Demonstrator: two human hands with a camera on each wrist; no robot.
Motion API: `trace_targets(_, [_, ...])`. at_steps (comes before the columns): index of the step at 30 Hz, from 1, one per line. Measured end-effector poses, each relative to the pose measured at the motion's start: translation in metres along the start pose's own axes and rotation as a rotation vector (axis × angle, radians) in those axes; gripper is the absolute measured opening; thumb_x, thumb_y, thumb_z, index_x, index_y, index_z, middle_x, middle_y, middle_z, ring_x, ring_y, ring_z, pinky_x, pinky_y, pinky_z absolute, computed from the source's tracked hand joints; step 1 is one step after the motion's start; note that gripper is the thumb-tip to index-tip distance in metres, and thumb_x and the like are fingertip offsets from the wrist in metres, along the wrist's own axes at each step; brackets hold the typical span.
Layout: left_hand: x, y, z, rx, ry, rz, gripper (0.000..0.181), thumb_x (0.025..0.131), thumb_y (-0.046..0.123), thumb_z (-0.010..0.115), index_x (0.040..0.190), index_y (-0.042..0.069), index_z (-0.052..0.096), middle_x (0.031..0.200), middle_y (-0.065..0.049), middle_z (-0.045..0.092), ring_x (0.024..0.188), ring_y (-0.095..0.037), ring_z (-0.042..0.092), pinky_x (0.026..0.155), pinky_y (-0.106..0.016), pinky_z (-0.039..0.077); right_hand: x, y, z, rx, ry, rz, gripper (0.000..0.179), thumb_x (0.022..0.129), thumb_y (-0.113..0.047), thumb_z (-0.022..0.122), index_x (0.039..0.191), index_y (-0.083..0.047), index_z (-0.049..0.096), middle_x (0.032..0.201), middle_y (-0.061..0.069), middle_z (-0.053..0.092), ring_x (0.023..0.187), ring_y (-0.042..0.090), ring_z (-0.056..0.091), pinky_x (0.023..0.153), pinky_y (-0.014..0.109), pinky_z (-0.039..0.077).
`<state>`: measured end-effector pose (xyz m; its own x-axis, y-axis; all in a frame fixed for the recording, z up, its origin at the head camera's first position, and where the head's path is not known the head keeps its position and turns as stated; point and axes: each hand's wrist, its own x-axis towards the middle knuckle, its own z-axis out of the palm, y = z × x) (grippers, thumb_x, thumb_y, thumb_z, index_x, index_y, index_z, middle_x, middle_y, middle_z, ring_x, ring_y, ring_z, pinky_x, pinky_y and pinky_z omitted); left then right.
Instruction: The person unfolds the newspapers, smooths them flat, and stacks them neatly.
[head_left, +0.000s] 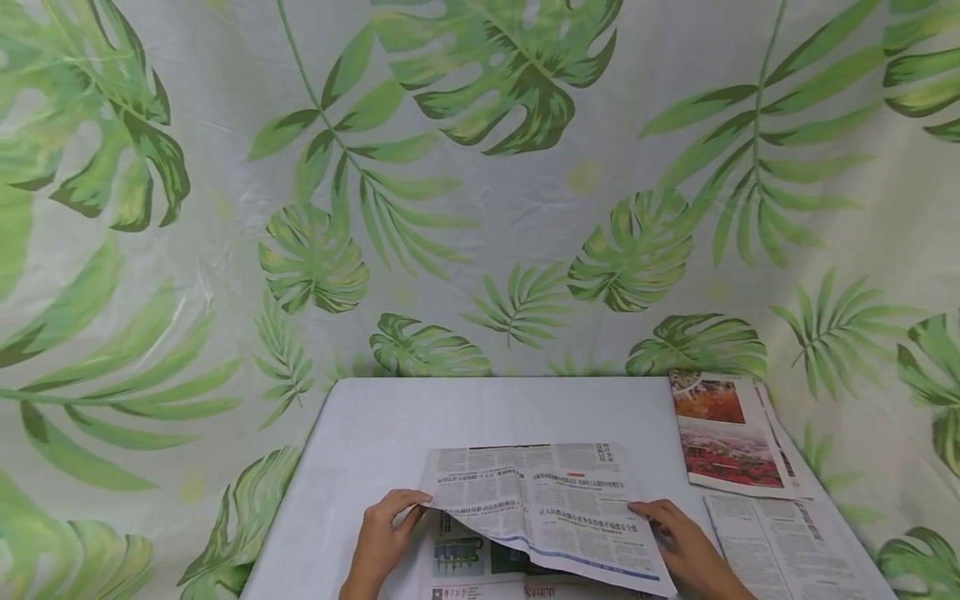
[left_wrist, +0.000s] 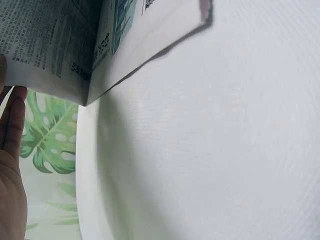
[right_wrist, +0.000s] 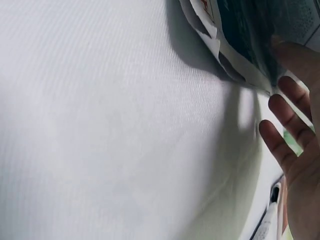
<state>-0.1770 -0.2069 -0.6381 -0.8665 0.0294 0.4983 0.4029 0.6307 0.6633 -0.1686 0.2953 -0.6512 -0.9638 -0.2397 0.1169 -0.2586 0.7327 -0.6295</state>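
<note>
A newspaper (head_left: 558, 508) lies on the white table in front of me, its upper sheet lifted and folded over so the near edge stands off the page beneath. Below it shows a lower page (head_left: 459, 557) with coloured pictures. My left hand (head_left: 381, 533) pinches the sheet's left edge between thumb and fingers. On the opposite side my right hand (head_left: 686, 546) holds the right edge. In the right wrist view the thumb (right_wrist: 295, 57) lies against the paper, with the other fingers spread beside it. Only part of the left hand (left_wrist: 11, 170) shows in the left wrist view.
At the table's right side lies a stack of printed pages with red flower photos (head_left: 735, 446). Another newspaper (head_left: 787, 542) lies nearer, partly under that stack. The white tabletop (head_left: 375, 425) meets a leaf-patterned curtain (head_left: 517, 233) behind and at the sides.
</note>
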Motion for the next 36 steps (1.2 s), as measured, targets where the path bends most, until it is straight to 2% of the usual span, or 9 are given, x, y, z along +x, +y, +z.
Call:
trace_targets(4, [0.001, 0.002, 0.001, -0.009, 0.012, -0.002, 0.039, 0.079, 0.000, 0.085, 0.098, 0.034, 0.079, 0.100, 0.026, 0.073, 0.096, -0.003, 0.072, 0.084, -0.025, 0.059, 0.003, -0.004, 0.000, 0.041, 0.025, -0.002, 0.044, 0.092, -0.032, 0.077, 0.133, -0.016, 0.069, 0.111, -0.007, 0.066, 0.090, -0.006, 0.055, 0.073, 0.024, 0.051])
trace_targets(9, [0.001, 0.003, -0.001, -0.001, 0.032, 0.031, 0.037, 0.078, -0.001, 0.086, 0.097, 0.031, 0.080, 0.099, 0.024, 0.074, 0.095, -0.003, 0.073, 0.084, -0.017, 0.056, 0.001, -0.009, -0.002, 0.050, 0.100, -0.026, 0.036, 0.088, -0.024, 0.081, 0.123, -0.019, 0.075, 0.106, -0.010, 0.068, 0.090, -0.007, 0.056, 0.072, 0.023, 0.052])
trace_targets(14, [0.000, 0.003, -0.005, 0.017, 0.054, 0.074, 0.037, 0.079, 0.000, 0.085, 0.097, 0.030, 0.079, 0.097, 0.020, 0.075, 0.092, -0.005, 0.072, 0.083, -0.013, 0.054, -0.002, -0.009, -0.001, -0.011, 0.231, -0.149, 0.045, 0.074, -0.009, 0.089, 0.116, -0.020, 0.078, 0.101, -0.010, 0.070, 0.090, -0.004, 0.060, 0.070, 0.022, 0.053])
trace_targets(18, [0.001, 0.006, -0.009, 0.012, 0.066, 0.070, 0.035, 0.081, 0.004, 0.084, 0.098, 0.033, 0.078, 0.096, 0.021, 0.074, 0.091, -0.003, 0.072, 0.080, -0.014, 0.055, -0.003, -0.009, -0.002, -0.066, 0.314, -0.226, 0.052, 0.068, 0.004, 0.088, 0.112, -0.023, 0.080, 0.097, -0.013, 0.071, 0.089, -0.002, 0.062, 0.075, 0.011, 0.049])
trace_targets(22, [0.003, 0.009, -0.011, 0.005, 0.084, 0.057, 0.033, 0.081, 0.004, 0.085, 0.097, 0.032, 0.078, 0.094, 0.022, 0.073, 0.088, -0.002, 0.071, 0.077, -0.015, 0.056, -0.006, -0.015, -0.009, -0.051, 0.322, -0.214, 0.053, 0.067, 0.008, 0.087, 0.110, -0.023, 0.080, 0.096, -0.015, 0.070, 0.088, -0.003, 0.062, 0.079, 0.002, 0.042])
trace_targets(27, [0.005, 0.012, -0.014, -0.005, 0.098, 0.070, 0.028, 0.080, 0.003, 0.085, 0.096, 0.026, 0.079, 0.094, 0.018, 0.073, 0.088, -0.003, 0.071, 0.074, -0.020, 0.058, -0.011, -0.021, -0.018, -0.066, 0.331, -0.202, 0.054, 0.067, 0.007, 0.088, 0.109, -0.026, 0.080, 0.096, -0.017, 0.070, 0.089, -0.004, 0.063, 0.078, 0.006, 0.048])
trace_targets(30, [0.006, 0.013, -0.016, -0.002, 0.104, 0.088, 0.027, 0.080, 0.004, 0.085, 0.096, 0.025, 0.079, 0.094, 0.018, 0.074, 0.087, -0.003, 0.071, 0.073, -0.021, 0.059, -0.014, -0.025, -0.022, -0.040, 0.348, -0.236, 0.054, 0.067, 0.010, 0.087, 0.108, -0.024, 0.080, 0.094, -0.016, 0.069, 0.088, -0.005, 0.063, 0.075, 0.006, 0.048])
trace_targets(36, [0.010, 0.016, -0.019, 0.012, 0.122, 0.131, 0.025, 0.081, 0.003, 0.085, 0.096, 0.022, 0.079, 0.093, 0.015, 0.074, 0.083, -0.003, 0.070, 0.074, -0.012, 0.054, -0.017, -0.034, -0.031, 0.014, 0.362, -0.268, 0.046, 0.074, 0.010, 0.083, 0.103, -0.026, 0.078, 0.092, -0.018, 0.066, 0.083, -0.005, 0.062, 0.071, 0.007, 0.048])
